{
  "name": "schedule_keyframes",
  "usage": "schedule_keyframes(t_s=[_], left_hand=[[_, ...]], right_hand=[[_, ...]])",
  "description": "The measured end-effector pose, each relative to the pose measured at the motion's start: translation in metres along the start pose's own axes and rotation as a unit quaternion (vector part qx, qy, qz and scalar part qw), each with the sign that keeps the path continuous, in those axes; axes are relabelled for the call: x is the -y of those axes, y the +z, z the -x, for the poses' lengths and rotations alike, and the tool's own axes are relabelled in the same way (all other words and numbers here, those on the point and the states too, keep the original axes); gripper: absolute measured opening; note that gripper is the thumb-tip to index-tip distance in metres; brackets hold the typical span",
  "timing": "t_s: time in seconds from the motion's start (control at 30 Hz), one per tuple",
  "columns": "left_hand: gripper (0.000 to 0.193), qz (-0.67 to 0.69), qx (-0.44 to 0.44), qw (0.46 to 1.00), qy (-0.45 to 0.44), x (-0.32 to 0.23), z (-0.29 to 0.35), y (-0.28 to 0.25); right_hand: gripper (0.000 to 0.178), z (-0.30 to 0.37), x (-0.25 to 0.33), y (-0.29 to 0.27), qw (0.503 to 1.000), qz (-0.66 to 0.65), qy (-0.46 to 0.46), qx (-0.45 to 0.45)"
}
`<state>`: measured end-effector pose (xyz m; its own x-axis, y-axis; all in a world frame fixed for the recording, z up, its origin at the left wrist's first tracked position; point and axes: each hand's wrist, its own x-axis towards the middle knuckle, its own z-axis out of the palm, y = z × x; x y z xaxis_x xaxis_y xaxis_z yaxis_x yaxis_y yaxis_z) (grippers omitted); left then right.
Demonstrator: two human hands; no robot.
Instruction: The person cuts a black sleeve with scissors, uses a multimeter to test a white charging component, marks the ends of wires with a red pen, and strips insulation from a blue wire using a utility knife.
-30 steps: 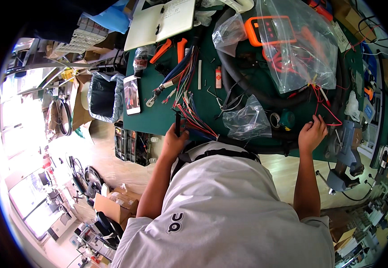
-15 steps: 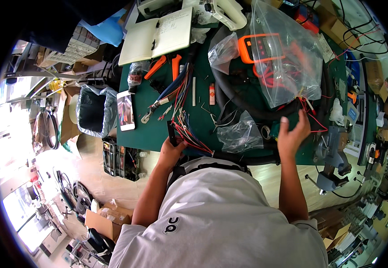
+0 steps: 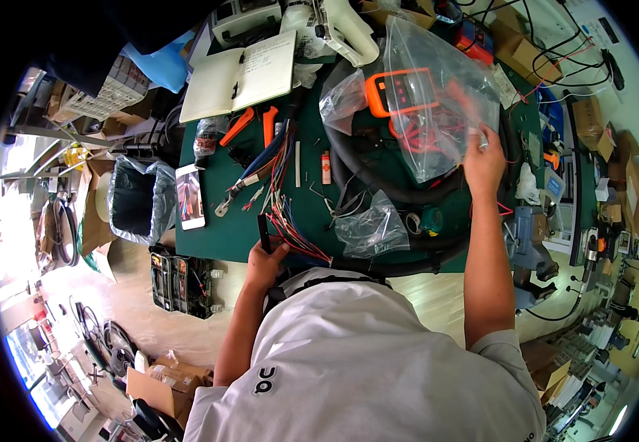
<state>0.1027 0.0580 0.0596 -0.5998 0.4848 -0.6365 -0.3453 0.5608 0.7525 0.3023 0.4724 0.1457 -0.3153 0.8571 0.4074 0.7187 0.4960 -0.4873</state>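
Observation:
My left hand [image 3: 266, 263] is closed around a slim black bar-shaped object [image 3: 263, 230], held upright at the near edge of the bench. Right beside it, a bundle of thin multicoloured wires [image 3: 284, 214] fans out from a thick black cable [image 3: 400, 267]. My right hand [image 3: 485, 163] reaches to the right edge of a clear plastic bag [image 3: 437, 147], its fingers curled together around a small pale thing I cannot make out. Partly under the bag lies an orange-framed meter [image 3: 406, 92] with red leads [image 3: 422, 136].
On the green bench [image 3: 224, 243] lie an open notebook [image 3: 268, 70], orange-handled pliers [image 3: 238, 127], a phone [image 3: 191, 196], an orange-and-white tube [image 3: 326, 168] and a crumpled plastic bag [image 3: 375, 228]. A lined bin [image 3: 141, 199] stands left; a grey vise [image 3: 530, 236] sits at the right.
My right hand has moved forward from the red wires to the bag's edge, and its spread fingers have curled in. My left hand still grips the black object. The whole view has shifted slightly.

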Motion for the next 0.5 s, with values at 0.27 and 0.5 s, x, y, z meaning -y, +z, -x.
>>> schedule_keyframes(t_s=[0.27, 0.5], left_hand=[[0.029, 0.005, -0.003, 1.000, 0.010, 0.014, -0.005, -0.001], [0.028, -0.006, -0.008, 1.000, -0.008, 0.003, 0.001, 0.003]], right_hand=[[0.037, -0.002, 0.007, 0.033, 0.983, 0.134, 0.054, 0.115], [0.027, -0.128, -0.028, -0.079, 0.935, -0.257, 0.210, -0.121]])
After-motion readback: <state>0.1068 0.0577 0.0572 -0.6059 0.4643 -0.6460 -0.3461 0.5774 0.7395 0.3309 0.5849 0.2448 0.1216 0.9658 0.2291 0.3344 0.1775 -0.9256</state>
